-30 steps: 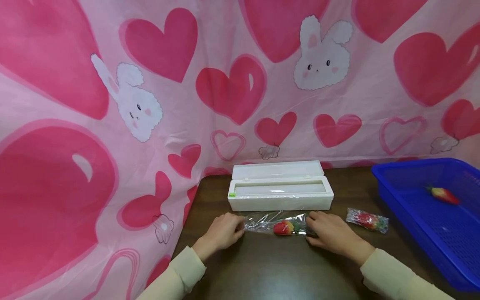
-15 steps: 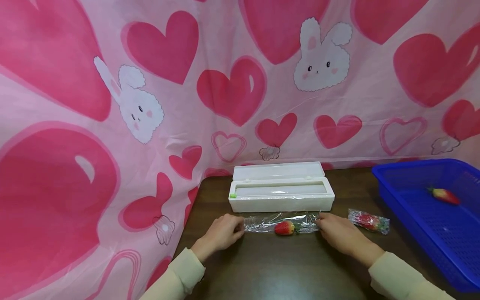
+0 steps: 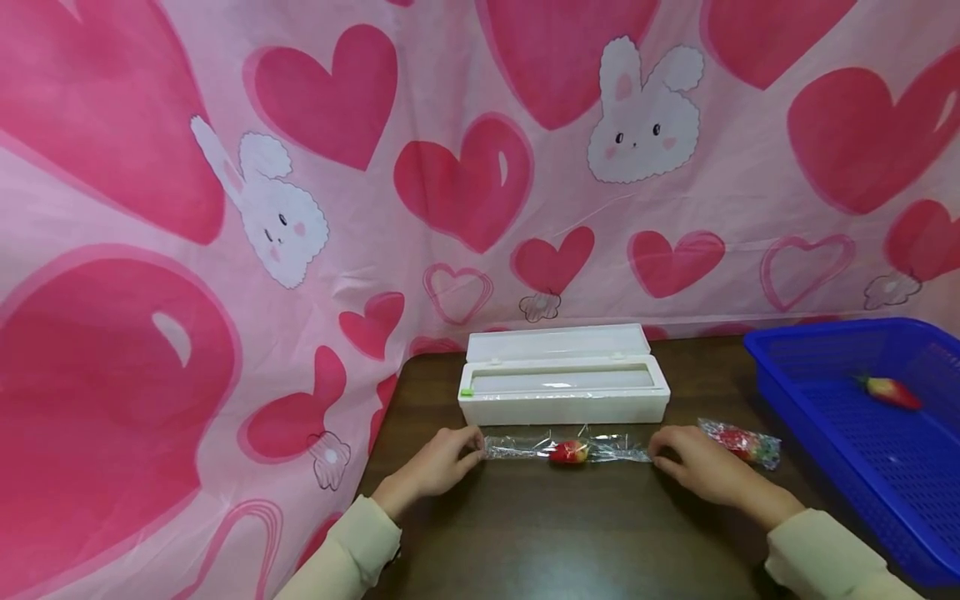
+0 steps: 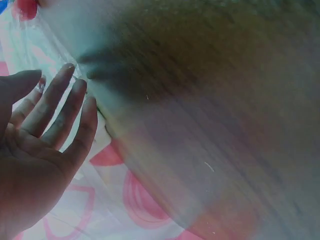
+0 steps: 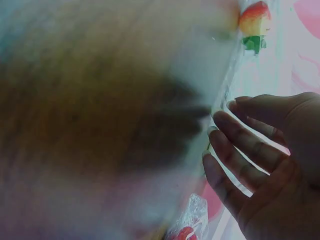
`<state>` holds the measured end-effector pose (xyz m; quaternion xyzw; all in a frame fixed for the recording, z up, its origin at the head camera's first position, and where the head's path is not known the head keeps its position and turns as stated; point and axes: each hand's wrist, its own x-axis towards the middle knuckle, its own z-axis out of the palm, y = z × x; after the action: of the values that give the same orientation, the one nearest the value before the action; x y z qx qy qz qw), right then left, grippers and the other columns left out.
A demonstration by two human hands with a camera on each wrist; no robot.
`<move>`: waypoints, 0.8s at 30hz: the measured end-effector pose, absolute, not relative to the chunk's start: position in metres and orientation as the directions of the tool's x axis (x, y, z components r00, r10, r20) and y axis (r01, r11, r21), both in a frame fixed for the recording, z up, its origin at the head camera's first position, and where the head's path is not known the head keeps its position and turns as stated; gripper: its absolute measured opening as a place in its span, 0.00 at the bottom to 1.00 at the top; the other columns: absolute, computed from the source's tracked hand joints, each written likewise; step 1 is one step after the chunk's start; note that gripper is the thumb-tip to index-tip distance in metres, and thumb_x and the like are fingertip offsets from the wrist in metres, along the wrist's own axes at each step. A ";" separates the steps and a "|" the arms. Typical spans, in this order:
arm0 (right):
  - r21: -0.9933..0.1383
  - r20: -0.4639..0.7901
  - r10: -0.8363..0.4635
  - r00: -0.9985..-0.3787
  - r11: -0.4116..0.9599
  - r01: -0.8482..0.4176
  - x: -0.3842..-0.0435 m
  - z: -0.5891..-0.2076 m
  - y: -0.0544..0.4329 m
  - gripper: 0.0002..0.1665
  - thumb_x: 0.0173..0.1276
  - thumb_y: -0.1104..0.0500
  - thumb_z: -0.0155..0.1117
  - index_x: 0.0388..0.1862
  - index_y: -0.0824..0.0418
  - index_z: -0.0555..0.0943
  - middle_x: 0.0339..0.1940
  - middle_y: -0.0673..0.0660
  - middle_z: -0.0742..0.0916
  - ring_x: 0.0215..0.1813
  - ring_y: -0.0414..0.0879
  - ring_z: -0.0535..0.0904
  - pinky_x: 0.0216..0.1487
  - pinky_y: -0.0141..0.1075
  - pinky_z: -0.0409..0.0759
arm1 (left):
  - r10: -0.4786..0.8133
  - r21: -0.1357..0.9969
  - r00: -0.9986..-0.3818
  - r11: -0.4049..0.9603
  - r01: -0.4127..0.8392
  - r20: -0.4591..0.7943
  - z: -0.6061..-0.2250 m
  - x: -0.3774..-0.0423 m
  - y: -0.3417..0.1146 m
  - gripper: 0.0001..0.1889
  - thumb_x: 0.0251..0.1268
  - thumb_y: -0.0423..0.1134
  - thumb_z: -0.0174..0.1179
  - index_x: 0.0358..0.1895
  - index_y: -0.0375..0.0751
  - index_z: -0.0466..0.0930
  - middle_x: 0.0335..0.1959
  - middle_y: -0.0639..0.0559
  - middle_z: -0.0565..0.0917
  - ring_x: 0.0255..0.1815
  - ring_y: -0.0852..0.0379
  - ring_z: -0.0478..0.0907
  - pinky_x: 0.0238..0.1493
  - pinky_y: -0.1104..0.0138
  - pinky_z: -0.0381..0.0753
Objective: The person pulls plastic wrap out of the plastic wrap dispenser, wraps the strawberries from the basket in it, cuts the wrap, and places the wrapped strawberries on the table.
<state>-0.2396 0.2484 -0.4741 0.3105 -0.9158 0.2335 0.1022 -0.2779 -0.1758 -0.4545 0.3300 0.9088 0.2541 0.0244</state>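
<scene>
A toy-like strawberry [image 3: 568,452] lies in a narrow strip of clear plastic wrap [image 3: 517,448] on the dark table, in front of a white wrap dispenser [image 3: 562,407]. My left hand [image 3: 442,460] pinches the strip's left end between thumb and forefinger; in the left wrist view the other fingers of that left hand [image 4: 45,135] stretch out loosely. At the right end, my right hand [image 3: 693,462] pinches the wrap with its thumb and forefinger close together. The right wrist view has the strawberry [image 5: 256,20], green leaves showing, beyond the right hand [image 5: 270,155].
A wrapped strawberry [image 3: 742,442] lies right beside my right hand. Farther right stands a blue basket [image 3: 817,442] with one unwrapped strawberry [image 3: 891,392] in it. Behind the dispenser hangs a pink heart-patterned cloth [image 3: 450,75].
My right hand has moved right along the wrap to its end. The strip has narrowed and gathered around the strawberry. My left hand has shifted only slightly.
</scene>
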 end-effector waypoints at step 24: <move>-0.753 0.111 -0.265 -0.958 0.607 -0.255 -0.256 -0.463 0.246 0.06 0.69 0.67 0.64 0.37 0.70 0.86 0.26 0.52 0.83 0.26 0.43 0.76 0.26 0.36 0.77 | 0.444 0.578 -0.876 0.670 0.466 0.191 -0.453 -0.297 -0.165 0.03 0.71 0.28 0.61 0.39 0.35 0.84 0.25 0.51 0.86 0.25 0.63 0.76 0.30 0.67 0.75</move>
<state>-0.2564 0.2458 -0.4628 0.1450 -0.8963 0.4189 -0.0056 -0.2971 -0.1648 -0.4533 0.2489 0.9136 0.3209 -0.0172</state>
